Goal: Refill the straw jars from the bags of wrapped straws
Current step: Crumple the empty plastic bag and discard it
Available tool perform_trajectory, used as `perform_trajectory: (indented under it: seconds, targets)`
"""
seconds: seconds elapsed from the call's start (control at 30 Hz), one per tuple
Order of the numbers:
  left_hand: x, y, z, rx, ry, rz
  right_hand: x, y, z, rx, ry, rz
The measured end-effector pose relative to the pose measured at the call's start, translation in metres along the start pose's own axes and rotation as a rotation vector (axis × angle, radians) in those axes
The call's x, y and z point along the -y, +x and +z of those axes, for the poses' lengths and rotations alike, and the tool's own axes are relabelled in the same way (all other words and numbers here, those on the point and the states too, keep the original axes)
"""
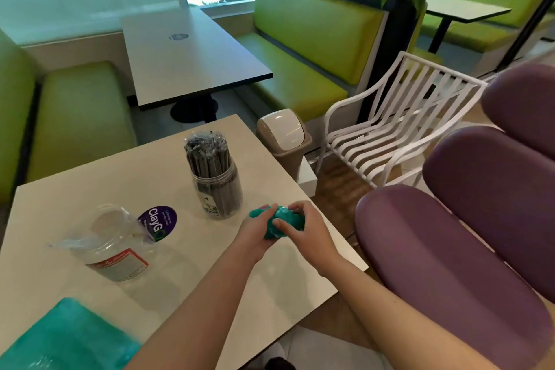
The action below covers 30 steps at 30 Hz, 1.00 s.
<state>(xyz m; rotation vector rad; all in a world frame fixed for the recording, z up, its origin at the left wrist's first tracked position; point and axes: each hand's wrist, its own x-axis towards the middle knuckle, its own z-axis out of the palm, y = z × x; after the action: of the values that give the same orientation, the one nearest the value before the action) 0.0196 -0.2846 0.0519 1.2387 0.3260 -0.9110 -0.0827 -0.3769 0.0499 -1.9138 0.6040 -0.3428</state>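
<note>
In the middle of the frame one jar (216, 186) stands full of wrapped straws. At lower left the second jar (115, 245) looks nearly empty, so it seems still to be refilled. Both the left hand (255, 234) and the right hand (303, 231) grip a crumpled teal bag (283, 221); another teal bag (66, 336) lies in the bottom left corner.

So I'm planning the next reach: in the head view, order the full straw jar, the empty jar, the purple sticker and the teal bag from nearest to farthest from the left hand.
1. Full straw jar, just behind the left hand.
2. Purple sticker, to its left.
3. Empty jar, farther left.
4. Teal bag, at the table's near left corner.
</note>
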Motion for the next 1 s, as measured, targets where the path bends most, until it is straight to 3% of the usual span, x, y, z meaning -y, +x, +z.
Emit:
perform_trajectory:
  seconds: [0.1,0.27,0.5,1.0]
  targets:
    - [-0.011,0.020,0.016,-0.018,-0.041,-0.011,-0.003,0.015,0.002,-0.081,-0.028,-0.040]
    - [-0.035,0.053,0.037,0.032,0.071,-0.148,-0.012,0.067,-0.007,-0.118,-0.017,0.087]
    - [-0.068,0.096,0.052,0.096,-0.119,-0.178,-0.013,0.144,-0.021,-0.031,0.302,0.191]
    - [-0.099,0.178,0.098,-0.139,-0.217,-0.104,-0.034,0.241,-0.019,0.008,0.363,0.228]
